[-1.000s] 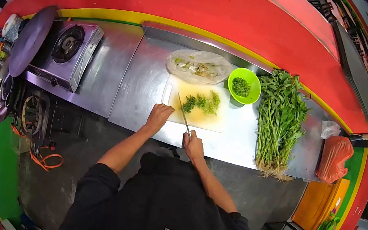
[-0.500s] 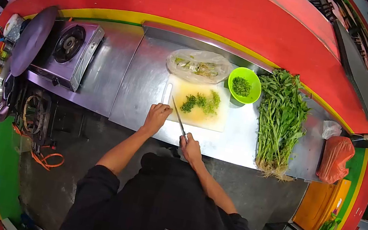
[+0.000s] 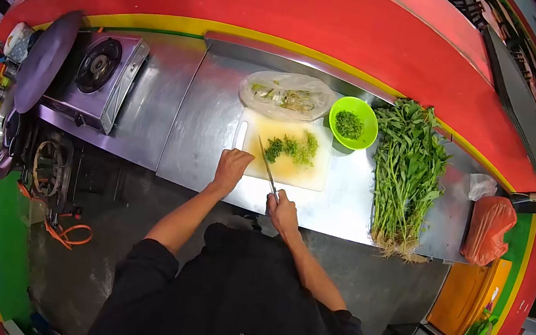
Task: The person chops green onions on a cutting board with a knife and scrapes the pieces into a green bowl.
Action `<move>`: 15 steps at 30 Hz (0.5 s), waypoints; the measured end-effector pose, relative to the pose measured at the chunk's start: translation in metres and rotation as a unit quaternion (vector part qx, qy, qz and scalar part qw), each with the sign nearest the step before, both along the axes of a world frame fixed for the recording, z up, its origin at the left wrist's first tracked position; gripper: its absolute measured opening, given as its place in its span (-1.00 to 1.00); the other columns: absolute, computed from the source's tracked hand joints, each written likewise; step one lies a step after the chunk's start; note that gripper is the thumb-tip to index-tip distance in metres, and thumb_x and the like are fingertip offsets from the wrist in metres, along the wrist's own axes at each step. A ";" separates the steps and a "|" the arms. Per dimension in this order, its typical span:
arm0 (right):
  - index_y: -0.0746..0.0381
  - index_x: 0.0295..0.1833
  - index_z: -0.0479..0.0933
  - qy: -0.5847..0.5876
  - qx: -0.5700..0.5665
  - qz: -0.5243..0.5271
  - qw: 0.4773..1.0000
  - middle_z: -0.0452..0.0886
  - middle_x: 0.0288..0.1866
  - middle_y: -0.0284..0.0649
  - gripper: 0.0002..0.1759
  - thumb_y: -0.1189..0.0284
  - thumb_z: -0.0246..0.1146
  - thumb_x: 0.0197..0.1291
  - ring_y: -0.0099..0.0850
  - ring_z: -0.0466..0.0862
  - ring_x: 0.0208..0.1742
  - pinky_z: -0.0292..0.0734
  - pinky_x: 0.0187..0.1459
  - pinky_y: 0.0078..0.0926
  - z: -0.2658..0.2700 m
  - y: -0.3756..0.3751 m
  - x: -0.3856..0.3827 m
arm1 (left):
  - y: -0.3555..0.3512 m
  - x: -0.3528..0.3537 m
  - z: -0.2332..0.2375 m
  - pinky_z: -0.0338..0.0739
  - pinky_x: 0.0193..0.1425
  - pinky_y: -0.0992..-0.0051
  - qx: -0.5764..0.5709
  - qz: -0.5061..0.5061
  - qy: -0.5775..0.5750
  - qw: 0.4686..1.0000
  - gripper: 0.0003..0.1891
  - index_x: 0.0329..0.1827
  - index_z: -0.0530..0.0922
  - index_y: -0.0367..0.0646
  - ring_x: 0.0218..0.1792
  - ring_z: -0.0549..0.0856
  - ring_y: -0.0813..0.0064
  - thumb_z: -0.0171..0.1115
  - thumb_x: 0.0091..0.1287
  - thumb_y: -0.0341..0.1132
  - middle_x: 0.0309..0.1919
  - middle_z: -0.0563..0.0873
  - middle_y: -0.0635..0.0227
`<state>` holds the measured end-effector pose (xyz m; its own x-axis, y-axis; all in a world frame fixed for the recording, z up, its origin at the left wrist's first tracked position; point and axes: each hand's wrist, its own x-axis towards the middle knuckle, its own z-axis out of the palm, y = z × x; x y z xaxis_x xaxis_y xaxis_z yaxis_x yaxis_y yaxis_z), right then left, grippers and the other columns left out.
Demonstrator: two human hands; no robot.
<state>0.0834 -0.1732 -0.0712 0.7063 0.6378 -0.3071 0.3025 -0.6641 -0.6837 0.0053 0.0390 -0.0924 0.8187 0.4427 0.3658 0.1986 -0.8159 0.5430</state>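
My right hand is closed around the handle of a kitchen knife. The blade points away from me over the white cutting board, close to the left side of the chopped green herbs. My left hand rests at the board's near left corner, its fingers bent loosely and nothing visible in them. Behind the board lies a clear plastic bag with cut stems and trimmings inside. A lime-green bowl at the board's far right contains more chopped herbs.
To the right lies a large bunch of leafy greens, roots toward me. Beyond it are a red plastic bag and a small clear bag. A gas stove stands left on the steel counter. A red wall borders the back.
The knife has shifted slightly right and away from me, its blade now nearer the chopped herbs. My left hand stays at the board's corner. The whole view has moved a little.
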 end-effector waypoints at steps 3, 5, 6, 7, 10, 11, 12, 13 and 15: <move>0.29 -0.10 0.47 0.009 0.001 0.012 1.000 0.67 -0.42 0.25 -0.66 0.19 0.19 0.48 0.32 0.69 -0.29 0.54 -0.25 0.20 -0.001 -0.002 -0.005 | 0.000 -0.002 -0.005 0.43 0.06 0.28 0.006 0.005 0.004 1.000 -0.86 -0.10 0.76 -0.12 -0.11 0.71 0.34 0.33 0.32 -0.42 -0.20 0.78 0.38; 0.27 -0.08 0.48 0.028 -0.026 0.022 0.999 0.68 -0.39 0.28 -0.65 0.16 0.19 0.47 0.34 0.69 -0.25 0.54 -0.20 0.24 0.002 -0.001 -0.009 | 0.001 -0.005 -0.005 0.43 0.06 0.29 0.003 0.014 0.009 1.000 -0.85 -0.09 0.76 -0.11 -0.09 0.70 0.35 0.33 0.32 -0.42 -0.19 0.77 0.39; 0.27 -0.08 0.48 0.028 -0.026 0.022 0.999 0.68 -0.39 0.28 -0.65 0.16 0.19 0.47 0.34 0.69 -0.25 0.54 -0.20 0.24 0.002 0.000 -0.011 | 0.001 -0.006 -0.003 0.43 0.05 0.29 0.001 0.016 0.019 1.000 -0.84 -0.08 0.76 -0.11 -0.08 0.69 0.35 0.33 0.32 -0.42 -0.18 0.75 0.40; 0.27 -0.08 0.48 0.030 -0.025 0.022 0.999 0.68 -0.39 0.29 -0.65 0.15 0.20 0.47 0.35 0.69 -0.25 0.54 -0.20 0.24 0.001 0.000 -0.013 | 0.001 -0.006 -0.001 0.42 0.04 0.29 -0.002 0.018 0.029 0.999 -0.84 -0.07 0.76 -0.12 -0.06 0.68 0.35 0.32 0.33 -0.42 -0.18 0.74 0.41; 0.25 -0.07 0.48 0.024 -0.029 0.029 0.999 0.67 -0.39 0.29 -0.65 0.14 0.22 0.45 0.37 0.68 -0.26 0.54 -0.20 0.24 0.000 0.000 -0.015 | -0.001 -0.008 0.003 0.42 0.03 0.28 0.004 0.020 0.023 1.000 -0.83 -0.07 0.77 -0.11 -0.07 0.67 0.34 0.32 0.33 -0.42 -0.20 0.73 0.40; 0.25 -0.07 0.47 0.028 -0.027 0.029 0.999 0.67 -0.39 0.28 -0.65 0.14 0.22 0.45 0.36 0.68 -0.27 0.55 -0.21 0.24 0.000 -0.001 -0.014 | -0.002 -0.009 0.005 0.42 0.03 0.28 0.004 0.020 0.023 1.000 -0.83 -0.07 0.77 -0.11 -0.07 0.67 0.34 0.32 0.33 -0.42 -0.20 0.73 0.40; 0.25 -0.08 0.47 0.032 -0.025 0.029 0.999 0.67 -0.40 0.28 -0.65 0.14 0.22 0.45 0.36 0.68 -0.27 0.55 -0.21 0.23 -0.001 -0.002 -0.013 | -0.002 -0.010 0.004 0.42 0.05 0.29 0.009 0.019 0.026 0.999 -0.84 -0.08 0.77 -0.10 -0.06 0.67 0.36 0.28 0.34 -0.41 -0.18 0.73 0.42; 0.25 -0.08 0.47 0.032 -0.025 0.030 0.999 0.67 -0.40 0.28 -0.65 0.14 0.22 0.45 0.36 0.68 -0.27 0.55 -0.21 0.23 -0.002 -0.002 -0.013 | -0.001 -0.010 0.003 0.42 0.07 0.30 0.014 0.018 0.029 0.999 -0.83 -0.10 0.77 -0.09 -0.04 0.67 0.38 0.25 0.36 -0.39 -0.16 0.73 0.44; 0.24 -0.09 0.47 0.021 -0.025 0.033 0.999 0.67 -0.41 0.27 -0.66 0.15 0.21 0.46 0.35 0.68 -0.28 0.54 -0.22 0.23 -0.004 -0.002 -0.013 | 0.003 -0.011 0.000 0.42 0.06 0.30 0.013 0.018 0.035 0.999 -0.83 -0.10 0.77 -0.09 -0.05 0.67 0.37 0.25 0.36 -0.38 -0.18 0.73 0.43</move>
